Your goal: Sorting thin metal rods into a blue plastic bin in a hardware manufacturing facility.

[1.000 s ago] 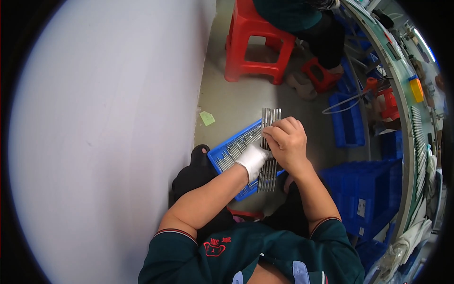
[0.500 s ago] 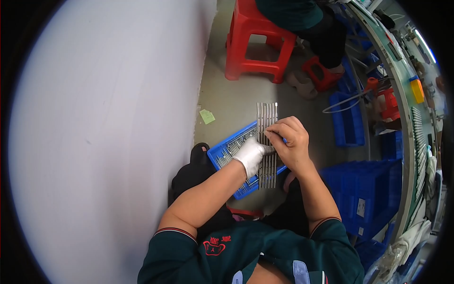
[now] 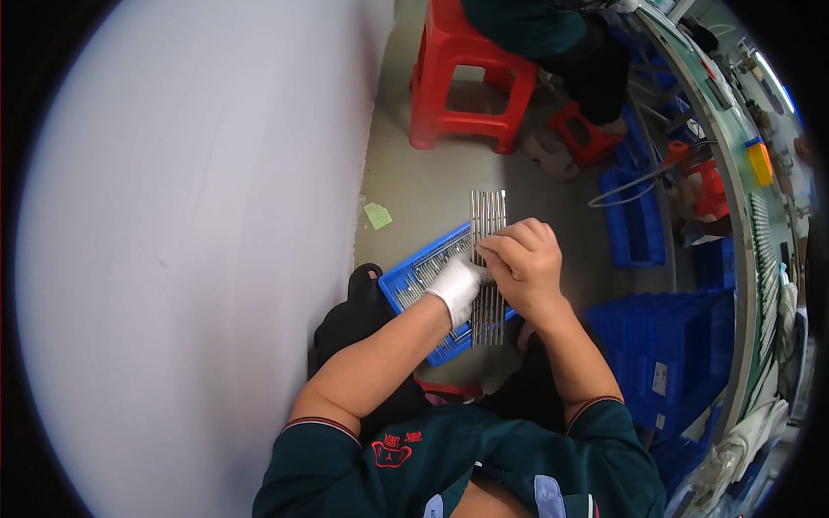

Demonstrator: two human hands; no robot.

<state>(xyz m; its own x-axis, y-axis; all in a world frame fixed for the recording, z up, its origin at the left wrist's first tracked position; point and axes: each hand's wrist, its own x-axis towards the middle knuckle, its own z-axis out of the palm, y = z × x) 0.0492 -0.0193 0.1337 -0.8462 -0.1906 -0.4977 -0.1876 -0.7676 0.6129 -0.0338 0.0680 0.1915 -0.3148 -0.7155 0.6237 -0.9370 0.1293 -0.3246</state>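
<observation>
A: Concrete floor below, pale wall [image 3: 190,259] on my left. From my remote seat I read a flat bundle of thin metal rods [image 3: 487,259], side by side, standing nearly upright over a blue tray [image 3: 406,281] on the floor between the knees.

B: Hands?

A: Left hand [image 3: 458,285], white-gloved, curls closed on the bundle's left edge about mid-height. Right hand [image 3: 522,263], bare, fingers bent, pinches the bundle from the right. Both grip it; neither is open.

B: How should it be handled?

A: My judgement: keep pressure even from both sides so the rods stay level at the ends, and hold low over the tray so a slipped rod lands with the other rods lying inside it.

B: Around that?

A: Red stool [image 3: 462,86] ahead, another person seated beyond it. Blue crates [image 3: 669,363] stacked at right, a green paper scrap [image 3: 377,215] on the floor near the wall.
</observation>
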